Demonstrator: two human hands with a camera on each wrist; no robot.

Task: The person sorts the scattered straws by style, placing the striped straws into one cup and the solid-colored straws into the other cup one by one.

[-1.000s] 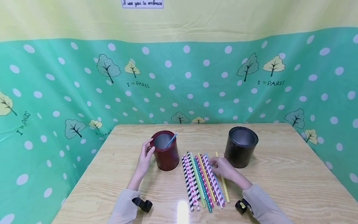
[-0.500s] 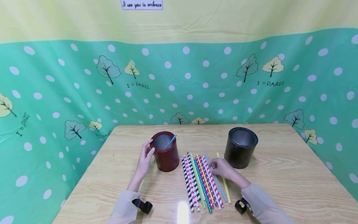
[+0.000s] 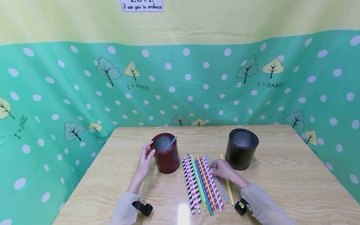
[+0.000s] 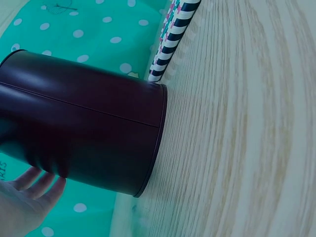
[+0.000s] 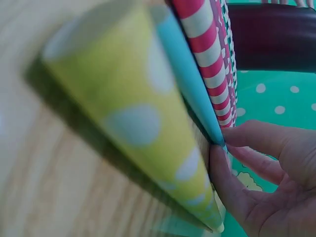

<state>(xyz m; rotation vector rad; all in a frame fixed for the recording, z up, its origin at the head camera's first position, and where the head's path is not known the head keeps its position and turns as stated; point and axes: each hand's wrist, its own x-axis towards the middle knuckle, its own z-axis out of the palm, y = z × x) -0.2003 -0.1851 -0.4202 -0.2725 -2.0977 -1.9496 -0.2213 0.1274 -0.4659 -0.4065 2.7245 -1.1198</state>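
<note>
Between the thumb and fingertips of my right hand (image 3: 222, 168), a plain blue paper straw (image 3: 222, 189) is pinched at its upper part; the right wrist view shows the pinch close up. A yellow straw with pale dots (image 5: 133, 113) lies just right of it, passing under that hand. Left of the blue straw lies a row of patterned paper straws (image 3: 197, 184), striped, dotted and plain. My left hand (image 3: 144, 159) rests against the left side of a dark red can (image 3: 167, 161), fingertips near its rim. One blue straw (image 3: 172, 142) leans inside that can.
A black can (image 3: 241, 153) stands upright behind and right of my right hand. The wooden table (image 3: 112, 187) ends at a green and yellow patterned cloth (image 3: 180, 78) behind it. Wrist cameras sit on both sleeves.
The pinched blue straw has separated from the row, its near end swinging right. The yellow straw has shifted slightly right. My left hand stays on the red can.
</note>
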